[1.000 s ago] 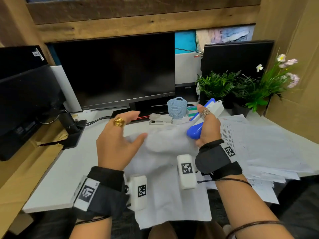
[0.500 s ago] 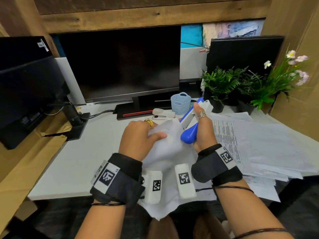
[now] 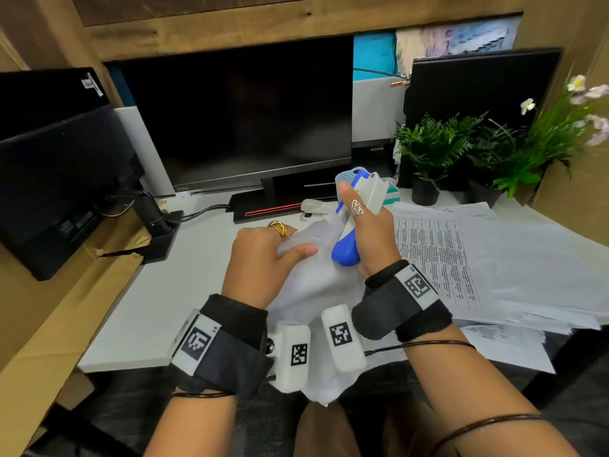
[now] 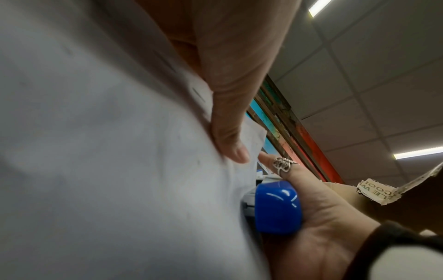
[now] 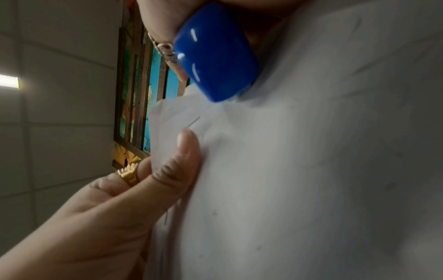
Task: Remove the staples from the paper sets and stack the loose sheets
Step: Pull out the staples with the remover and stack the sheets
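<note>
My left hand pinches the top corner of a stapled white paper set, thumb on the near face, and holds it up off the desk. A thin staple shows in that corner, just above my left thumb. My right hand grips a blue and white stapler-shaped tool, blue end down beside the paper, with the thumb along its body. The tool's working tip is hidden.
A spread pile of printed sheets covers the desk's right side. Behind are a monitor, a white stapler, a small blue basket and potted plants. Bare white desk lies to the left; cardboard borders it.
My left hand slid to the right and closed on the paper's top corner, raising it toward the tool. The right hand with the tool lifted slightly.
</note>
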